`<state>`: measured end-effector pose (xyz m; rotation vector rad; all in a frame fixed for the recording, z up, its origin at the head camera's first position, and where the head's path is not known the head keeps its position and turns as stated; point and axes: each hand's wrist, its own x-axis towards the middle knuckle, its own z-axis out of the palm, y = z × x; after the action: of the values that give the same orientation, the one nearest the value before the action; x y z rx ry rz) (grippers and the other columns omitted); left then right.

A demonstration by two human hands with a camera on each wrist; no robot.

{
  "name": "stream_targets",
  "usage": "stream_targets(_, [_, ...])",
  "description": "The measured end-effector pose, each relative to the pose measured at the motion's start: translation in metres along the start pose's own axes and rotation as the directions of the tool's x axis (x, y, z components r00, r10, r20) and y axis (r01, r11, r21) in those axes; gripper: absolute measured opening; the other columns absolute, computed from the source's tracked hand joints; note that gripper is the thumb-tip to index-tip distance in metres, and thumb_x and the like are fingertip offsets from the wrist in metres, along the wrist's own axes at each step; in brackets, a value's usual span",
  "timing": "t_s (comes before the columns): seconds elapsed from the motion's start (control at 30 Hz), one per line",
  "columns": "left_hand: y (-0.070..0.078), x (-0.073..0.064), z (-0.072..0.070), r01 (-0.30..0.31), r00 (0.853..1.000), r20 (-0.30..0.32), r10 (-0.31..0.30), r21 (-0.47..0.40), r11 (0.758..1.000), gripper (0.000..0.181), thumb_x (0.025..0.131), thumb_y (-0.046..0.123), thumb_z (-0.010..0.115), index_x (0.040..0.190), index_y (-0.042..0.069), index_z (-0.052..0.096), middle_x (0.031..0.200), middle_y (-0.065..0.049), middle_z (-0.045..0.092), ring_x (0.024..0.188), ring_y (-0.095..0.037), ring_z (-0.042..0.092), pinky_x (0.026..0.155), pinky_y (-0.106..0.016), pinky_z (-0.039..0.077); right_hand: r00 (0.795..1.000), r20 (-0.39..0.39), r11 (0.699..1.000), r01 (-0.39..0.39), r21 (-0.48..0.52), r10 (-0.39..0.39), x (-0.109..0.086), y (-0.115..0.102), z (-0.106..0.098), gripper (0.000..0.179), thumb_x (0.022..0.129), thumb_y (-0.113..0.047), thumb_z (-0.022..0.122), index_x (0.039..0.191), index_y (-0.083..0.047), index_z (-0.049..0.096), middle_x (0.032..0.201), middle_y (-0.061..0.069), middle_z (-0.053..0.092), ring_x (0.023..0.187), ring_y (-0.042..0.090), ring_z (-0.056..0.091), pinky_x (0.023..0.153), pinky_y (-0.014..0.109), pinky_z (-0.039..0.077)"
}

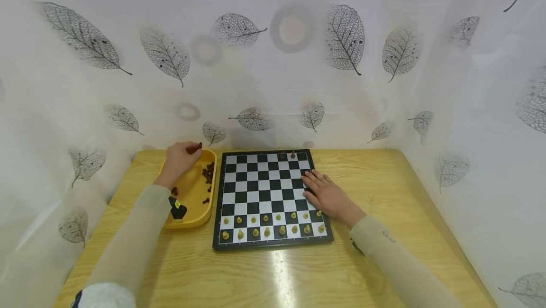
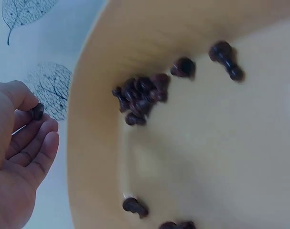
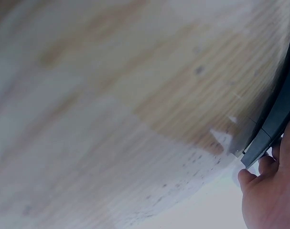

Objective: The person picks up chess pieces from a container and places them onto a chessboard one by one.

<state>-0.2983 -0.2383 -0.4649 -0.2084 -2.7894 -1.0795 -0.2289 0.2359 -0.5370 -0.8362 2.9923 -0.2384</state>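
Observation:
Between thumb and fingertips my left hand [image 1: 181, 158] pinches a dark brown chess piece [image 2: 37, 111], held over the far end of the yellow tray [image 1: 194, 223]. More dark chess pieces [image 2: 139, 95] lie in that tray, several heaped together against its wall. My right hand [image 1: 330, 199] rests with straight fingers on the right edge of the chessboard [image 1: 264, 189]. Two rows of light yellow chess pieces [image 1: 282, 230] stand on the board's near side. At its far right, two dark pieces [image 1: 292, 155] stand on the back row.
A wooden table [image 1: 239, 279] carries the board and tray, which stand side by side. Behind and at both sides hangs a pale curtain [image 1: 273, 80] with leaf prints. A black object with a yellow mark [image 1: 177, 208] overlaps the tray's left side, by my left wrist.

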Motion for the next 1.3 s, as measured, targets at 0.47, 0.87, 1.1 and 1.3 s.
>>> stream_targets(0.47, [0.028,0.017,0.011,0.03,0.998,0.047,-0.028,-0.06,0.998,0.037,0.104,0.025,0.063,0.128,-0.002,0.07,0.126,-0.024,0.071,0.111,-0.039,0.067,0.095,-0.052,0.06,1.0,0.013,1.0,-0.013,-0.004,0.013,0.001,-0.002,-0.001,0.064,0.112,-0.049,0.038,0.164,-0.011,0.037,0.172,0.011,0.034,0.162,0.035,0.023,0.13,0.056,0.024])
stream_targets(0.87, [0.049,0.024,0.026,0.042,0.998,0.059,-0.037,-0.09,0.995,0.038,0.102,0.026,0.065,0.127,-0.001,0.072,0.124,-0.022,0.072,0.109,-0.036,0.065,0.096,-0.05,0.059,1.0,0.01,1.0,-0.006,-0.011,0.006,0.001,-0.001,0.0,0.064,0.113,-0.048,0.038,0.164,-0.01,0.038,0.171,0.013,0.034,0.162,0.036,0.024,0.129,0.057,0.025])
stream_targets(1.1, [0.061,0.024,0.033,0.007,0.997,0.078,0.0,-0.092,0.996,0.036,0.103,0.02,0.065,0.132,-0.002,0.07,0.127,-0.023,0.071,0.111,-0.038,0.066,0.099,-0.051,0.058,1.0,0.02,1.0,-0.014,-0.006,0.014,0.0,-0.002,-0.002,0.064,0.113,-0.049,0.037,0.165,-0.012,0.036,0.172,0.011,0.032,0.163,0.035,0.022,0.131,0.055,0.023])
stream_targets(1.3, [0.068,0.028,0.045,-0.037,0.996,0.082,0.042,-0.065,0.997,0.031,0.102,0.019,0.066,0.124,-0.002,0.074,0.121,-0.022,0.074,0.108,-0.037,0.068,0.095,-0.049,0.059,1.0,0.015,1.0,-0.008,-0.009,0.008,0.0,-0.002,-0.002,0.064,0.113,-0.049,0.037,0.164,-0.011,0.037,0.172,0.012,0.033,0.162,0.036,0.023,0.13,0.056,0.024])
